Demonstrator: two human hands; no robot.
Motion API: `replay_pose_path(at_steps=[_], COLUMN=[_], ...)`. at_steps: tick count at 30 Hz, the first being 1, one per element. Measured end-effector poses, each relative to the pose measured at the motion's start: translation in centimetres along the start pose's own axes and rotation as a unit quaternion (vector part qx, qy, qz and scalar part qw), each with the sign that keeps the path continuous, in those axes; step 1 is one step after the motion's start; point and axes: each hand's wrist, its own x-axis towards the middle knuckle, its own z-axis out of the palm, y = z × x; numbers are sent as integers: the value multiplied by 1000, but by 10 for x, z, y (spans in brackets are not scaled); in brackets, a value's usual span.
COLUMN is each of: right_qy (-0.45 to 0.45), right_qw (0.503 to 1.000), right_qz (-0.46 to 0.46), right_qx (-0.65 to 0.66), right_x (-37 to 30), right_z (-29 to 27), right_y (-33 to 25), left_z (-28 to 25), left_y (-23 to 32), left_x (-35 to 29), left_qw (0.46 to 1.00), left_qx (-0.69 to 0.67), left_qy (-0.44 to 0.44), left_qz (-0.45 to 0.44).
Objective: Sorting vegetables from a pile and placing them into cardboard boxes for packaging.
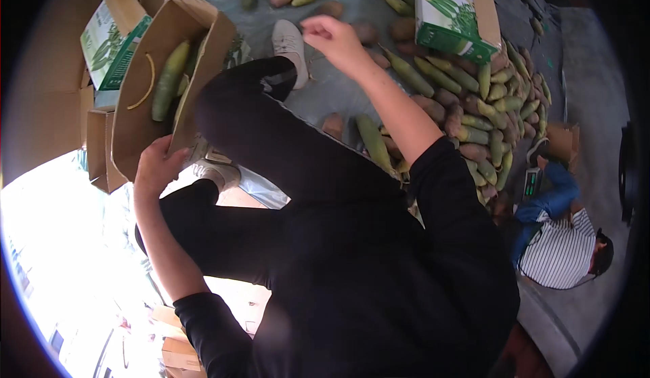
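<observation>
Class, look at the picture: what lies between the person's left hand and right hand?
In the head view, the person's bent, black-trousered right leg and its light shoe lie between the left hand and the right hand.

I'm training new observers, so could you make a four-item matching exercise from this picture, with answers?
1. Left hand
2. Right hand
3. Open brown carton
4. Co-worker

A. Has long green vegetables inside
B. Dressed in a striped top and blue trousers
C. At the edge of a carton
D. Beside the upper pale shoe in view

Pairs: 1-C, 2-D, 3-A, 4-B
</observation>
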Motion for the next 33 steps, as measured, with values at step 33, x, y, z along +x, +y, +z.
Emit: replay_pose_path(at_steps=[33], right_qy=[-141], right_qw=[906], right_qz=[268], right_qx=[-297], right_x=[-191], right_z=[-77], right_y=[238], left_z=[-7], left_y=[-20], left_x=[-1], left_qw=[996], left_qx=[28], left_qy=[79], left_qz=[23])
